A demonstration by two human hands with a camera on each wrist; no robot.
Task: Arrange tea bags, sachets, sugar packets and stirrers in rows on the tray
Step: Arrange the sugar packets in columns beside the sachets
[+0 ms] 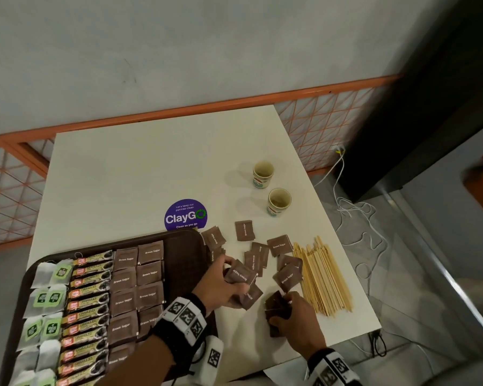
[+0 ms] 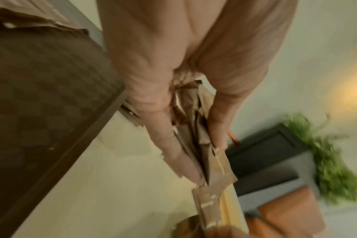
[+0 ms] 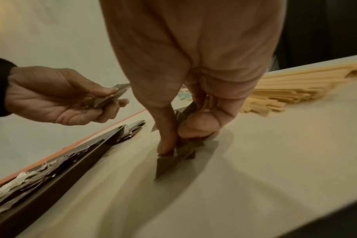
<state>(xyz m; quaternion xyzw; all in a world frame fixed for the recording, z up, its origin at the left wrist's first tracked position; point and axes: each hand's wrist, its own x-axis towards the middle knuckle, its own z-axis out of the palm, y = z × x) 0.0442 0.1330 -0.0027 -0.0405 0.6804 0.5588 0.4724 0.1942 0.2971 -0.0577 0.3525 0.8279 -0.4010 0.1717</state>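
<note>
A dark brown tray (image 1: 191, 240) at the lower left carries rows of tea bags (image 1: 48, 299), granules sachets (image 1: 88, 295) and brown sugar packets (image 1: 135, 285). My left hand (image 1: 226, 285) hovers just right of the tray and grips a bundle of brown sugar packets (image 1: 239, 275), seen between thumb and fingers (image 2: 194, 141). My right hand (image 1: 293, 316) presses down on the table and pinches a small stack of brown sugar packets (image 1: 276, 307), which sits under its fingertips (image 3: 166, 149). Loose sugar packets (image 1: 244, 230) lie scattered beyond both hands. Wooden stirrers (image 1: 322, 277) lie in a pile to the right.
Two paper cups (image 1: 262, 174) (image 1: 278, 201) stand further back on the white table (image 1: 151, 168). A purple round sticker (image 1: 186, 215) lies behind the tray. The table's right edge runs beside the stirrers, with white cables (image 1: 354, 218) on the floor below. An orange rail lines the wall.
</note>
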